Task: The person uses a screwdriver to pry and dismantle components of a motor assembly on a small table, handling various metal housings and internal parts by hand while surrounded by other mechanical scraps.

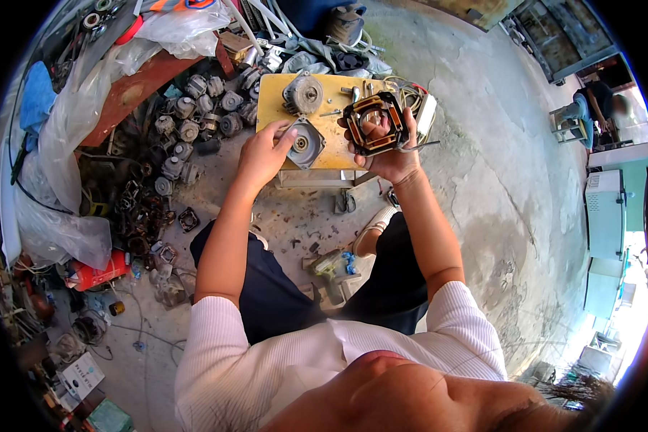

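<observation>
My right hand point(396, 162) grips a square motor stator point(374, 124) from below and from its right side. The stator has a dark frame, copper windings and a round opening in the middle, through which some of my fingers show. At the near edge of the small yellow-topped table point(333, 90) is a grey metal motor end cover point(308, 146) with a round hub. My left hand point(263, 155) has its thumb and fingers on the left rim of this cover. Just beyond it, a round grey motor housing point(303, 94) stands on the tabletop.
Small tools point(353, 93) and a bundle of wires point(410, 90) lie at the table's right side. Several used motors point(187, 129) are heaped on the floor to the left. A green power drill point(327, 272) lies between my feet. Far right, another person point(599, 101) sits.
</observation>
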The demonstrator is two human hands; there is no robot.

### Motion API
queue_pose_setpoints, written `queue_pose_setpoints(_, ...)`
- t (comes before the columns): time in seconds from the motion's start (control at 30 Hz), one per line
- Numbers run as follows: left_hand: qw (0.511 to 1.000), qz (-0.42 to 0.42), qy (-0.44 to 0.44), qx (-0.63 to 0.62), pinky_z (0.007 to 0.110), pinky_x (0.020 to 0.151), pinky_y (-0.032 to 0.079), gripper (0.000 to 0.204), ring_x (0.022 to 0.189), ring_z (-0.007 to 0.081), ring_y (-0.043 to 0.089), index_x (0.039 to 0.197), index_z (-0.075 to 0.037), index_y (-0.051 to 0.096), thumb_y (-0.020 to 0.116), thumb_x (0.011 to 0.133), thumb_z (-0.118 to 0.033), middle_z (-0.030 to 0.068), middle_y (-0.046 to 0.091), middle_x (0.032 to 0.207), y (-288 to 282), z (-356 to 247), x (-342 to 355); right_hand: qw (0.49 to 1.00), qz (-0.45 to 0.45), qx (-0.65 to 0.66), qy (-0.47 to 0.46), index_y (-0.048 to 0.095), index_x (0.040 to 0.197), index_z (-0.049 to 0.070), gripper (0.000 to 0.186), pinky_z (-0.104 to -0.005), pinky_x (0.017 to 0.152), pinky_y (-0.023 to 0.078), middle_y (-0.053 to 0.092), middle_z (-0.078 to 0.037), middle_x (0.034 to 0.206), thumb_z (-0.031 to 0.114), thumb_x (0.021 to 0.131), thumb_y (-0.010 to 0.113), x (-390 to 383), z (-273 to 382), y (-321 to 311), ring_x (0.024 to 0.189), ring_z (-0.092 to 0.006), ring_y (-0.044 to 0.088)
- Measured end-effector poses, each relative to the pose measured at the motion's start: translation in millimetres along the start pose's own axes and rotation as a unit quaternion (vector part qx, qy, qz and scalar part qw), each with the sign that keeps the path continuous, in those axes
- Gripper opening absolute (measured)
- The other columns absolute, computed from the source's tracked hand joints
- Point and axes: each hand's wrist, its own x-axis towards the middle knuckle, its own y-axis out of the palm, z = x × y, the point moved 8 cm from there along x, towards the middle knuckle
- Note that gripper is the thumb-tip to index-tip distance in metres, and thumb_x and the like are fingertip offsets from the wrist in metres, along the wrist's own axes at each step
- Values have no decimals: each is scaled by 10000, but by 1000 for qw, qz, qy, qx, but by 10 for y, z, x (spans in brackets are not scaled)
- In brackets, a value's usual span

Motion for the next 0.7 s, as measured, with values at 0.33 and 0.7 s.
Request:
queue_pose_setpoints(0.33,926,-118,345,101,586,1104,243,1024,1287,339,467,1383,-83,465,843,589,-607,141,513,1360,-55,-1280,-629,994,49,-102,2,528,1350,4,1088,-432,826,489,571,-208,1301,882,711,458,89,-149,5,1035,-340,604)
queue_pose_setpoints(0.7,967,-184,177,14,495,1140,272,968,1174,277,569,1347,-12,474,875,568,-424,155,566,1265,-569,-730,-880,937,44,-347,25,325,1495,49,1034,-446,1070,400,465,-146,1440,844,835,292,170,-633,869,1284,-276,498)
